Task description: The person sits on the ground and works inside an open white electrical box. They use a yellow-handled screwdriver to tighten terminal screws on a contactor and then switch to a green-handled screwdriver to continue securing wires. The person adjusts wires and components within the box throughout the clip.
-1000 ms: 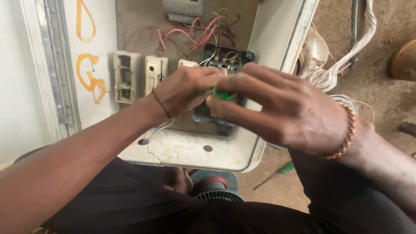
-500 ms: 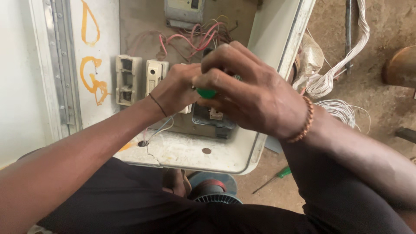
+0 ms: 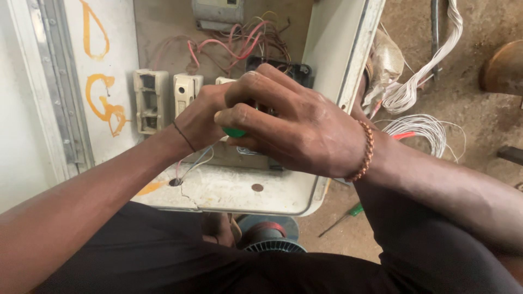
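Much of the work is hidden: the right hand (image 3: 297,128) lies across the middle of the open electrical box (image 3: 327,81) and covers whatever sits beneath it; only a small patch of a green tool handle (image 3: 235,132) shows under its curled index finger, and the tool's tip cannot be made out; the left hand (image 3: 204,117) is largely masked by the right, so its grip cannot be told, though its fingers point in toward the same spot.

The right hand is closed narrowly around the green tool handle, fingers bent and thumb tucked below; the handle sits just under the fingertips, in front of the black component (image 3: 289,69) mounted inside the box; a beaded bracelet (image 3: 366,152) circles the right wrist, a thin dark band (image 3: 184,136) the left.

Around the hands: two cream fuse holders (image 3: 166,98) stand side by side on the back panel, left of the hands; red wires (image 3: 229,46) loop above them; thin pale wires run down to a hole (image 3: 175,182) in the box's lower lip; orange paint marks (image 3: 101,103) show on the box's left wall; bundles of white wire (image 3: 419,90) lie on the dirt floor to the right, well apart; a green-handled screwdriver (image 3: 343,216) lies on the floor below the box; a finned round motor part (image 3: 269,237) sits at the person's lap, partly cut off by dark clothing.
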Tool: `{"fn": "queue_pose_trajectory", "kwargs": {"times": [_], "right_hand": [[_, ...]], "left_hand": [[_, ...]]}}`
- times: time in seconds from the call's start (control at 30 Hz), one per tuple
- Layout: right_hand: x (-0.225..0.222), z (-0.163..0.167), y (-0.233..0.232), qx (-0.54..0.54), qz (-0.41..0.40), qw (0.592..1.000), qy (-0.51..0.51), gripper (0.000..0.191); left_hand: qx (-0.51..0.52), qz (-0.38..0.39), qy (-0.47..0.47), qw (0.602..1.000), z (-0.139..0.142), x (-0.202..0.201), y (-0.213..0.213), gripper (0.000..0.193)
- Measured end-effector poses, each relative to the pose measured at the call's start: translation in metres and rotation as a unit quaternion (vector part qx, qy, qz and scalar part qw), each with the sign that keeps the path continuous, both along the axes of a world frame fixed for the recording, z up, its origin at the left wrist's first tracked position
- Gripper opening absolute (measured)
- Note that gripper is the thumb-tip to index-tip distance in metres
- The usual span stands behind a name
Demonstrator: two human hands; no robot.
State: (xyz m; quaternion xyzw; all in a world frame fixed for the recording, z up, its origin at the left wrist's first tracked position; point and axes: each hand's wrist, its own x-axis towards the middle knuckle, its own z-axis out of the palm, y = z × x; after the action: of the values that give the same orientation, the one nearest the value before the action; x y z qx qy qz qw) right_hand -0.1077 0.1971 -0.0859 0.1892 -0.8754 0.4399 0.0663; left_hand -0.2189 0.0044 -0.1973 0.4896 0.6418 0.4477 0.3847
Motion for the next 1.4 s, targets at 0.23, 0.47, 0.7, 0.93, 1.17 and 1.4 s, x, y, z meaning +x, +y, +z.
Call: {"fn": "queue_pose_trajectory", "kwargs": {"times": [0.23, 0.47, 0.7, 0.93, 1.17, 1.4], "right_hand": [[-0.001, 0.002, -0.002, 0.018, 0.005, 1.0, 0.021, 0.03], [-0.004, 0.002, -0.004, 0.022, 0.002, 0.999, 0.039, 0.03], [-0.005, 0.003, 0.0, 0.013, 0.012, 1.0, 0.025, 0.034], [-0.008, 0.002, -0.001, 0.013, 0.011, 0.999, 0.032, 0.034], [-0.008, 0.002, 0.0, 0.017, 0.009, 0.999, 0.032, 0.032], [-0.005, 0.006, 0.003, 0.014, 0.001, 1.0, 0.007, 0.029]], "left_hand": [[0.005, -0.015, 0.015, 1.0, -0.001, 0.0, 0.0, 0.025], [0.018, -0.012, 0.012, 1.0, -0.001, 0.0, 0.0, 0.025], [-0.018, -0.009, 0.012, 1.0, -0.004, 0.002, 0.0, 0.029], [-0.006, 0.015, -0.01, 1.0, -0.001, 0.003, -0.001, 0.031], [-0.025, 0.013, -0.008, 1.0, 0.001, 0.002, 0.001, 0.028], [-0.011, 0.027, 0.0, 1.0, 0.01, 0.008, 0.004, 0.033]]}}
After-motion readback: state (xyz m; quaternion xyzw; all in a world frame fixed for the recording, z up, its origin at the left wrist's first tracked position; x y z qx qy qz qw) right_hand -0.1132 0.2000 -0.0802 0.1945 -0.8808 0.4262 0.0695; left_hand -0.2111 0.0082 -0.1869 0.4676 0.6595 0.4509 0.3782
